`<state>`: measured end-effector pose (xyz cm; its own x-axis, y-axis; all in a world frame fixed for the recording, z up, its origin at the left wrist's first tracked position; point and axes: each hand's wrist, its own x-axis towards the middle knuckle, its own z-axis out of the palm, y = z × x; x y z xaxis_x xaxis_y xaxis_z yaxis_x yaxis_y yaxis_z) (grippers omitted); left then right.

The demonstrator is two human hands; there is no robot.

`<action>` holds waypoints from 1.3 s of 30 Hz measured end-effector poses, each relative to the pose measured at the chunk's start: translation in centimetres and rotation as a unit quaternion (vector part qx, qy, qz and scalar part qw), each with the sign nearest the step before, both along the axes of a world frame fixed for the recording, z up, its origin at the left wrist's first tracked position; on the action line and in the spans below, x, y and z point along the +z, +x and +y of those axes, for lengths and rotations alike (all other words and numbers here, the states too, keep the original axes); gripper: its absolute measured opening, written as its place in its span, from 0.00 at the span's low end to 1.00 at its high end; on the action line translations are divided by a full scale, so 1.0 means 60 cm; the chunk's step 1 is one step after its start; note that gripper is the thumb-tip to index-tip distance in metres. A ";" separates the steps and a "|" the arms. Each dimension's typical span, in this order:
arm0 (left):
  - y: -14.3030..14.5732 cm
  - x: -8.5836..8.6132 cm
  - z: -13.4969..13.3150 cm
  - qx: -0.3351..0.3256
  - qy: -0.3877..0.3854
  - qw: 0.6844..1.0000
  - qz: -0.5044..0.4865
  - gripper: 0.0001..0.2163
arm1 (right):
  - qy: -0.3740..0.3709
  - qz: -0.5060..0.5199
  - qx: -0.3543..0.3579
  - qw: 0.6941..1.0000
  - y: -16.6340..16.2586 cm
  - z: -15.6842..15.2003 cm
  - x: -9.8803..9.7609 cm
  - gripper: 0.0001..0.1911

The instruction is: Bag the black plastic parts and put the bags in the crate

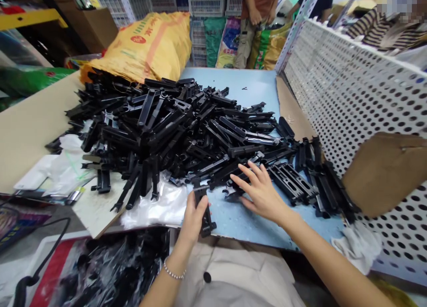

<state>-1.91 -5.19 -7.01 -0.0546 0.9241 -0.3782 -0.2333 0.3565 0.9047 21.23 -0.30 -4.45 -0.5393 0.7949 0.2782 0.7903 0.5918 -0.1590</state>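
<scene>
A black plastic part [204,218] is gripped in the left hand [193,218], while the right hand [262,193] is held apart, splayed at the edge of a large heap of similar parts [167,129] (the bulk left piled) on the blue desk [247,84].

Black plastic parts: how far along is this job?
Done: a plastic bag at the bench front appears to hold some black parts already. In hand: the left hand grips one black part, while the open right hand lies beside others. Left: the large heap remains, still most of the parts.
</scene>
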 end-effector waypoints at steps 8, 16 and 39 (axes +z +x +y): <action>0.103 -0.037 0.113 -0.052 0.068 0.994 -0.070 0.22 | 0.044 -0.068 -0.100 0.992 0.041 0.035 -0.033 0.36; 0.173 -0.025 0.209 -0.092 0.105 0.984 -0.114 0.18 | 0.038 -0.041 -0.252 0.966 0.061 0.081 -0.070 0.41; 0.079 0.025 0.039 -0.077 -0.019 0.994 -0.070 0.24 | -0.331 0.316 -0.047 0.888 -0.050 -0.043 0.000 0.23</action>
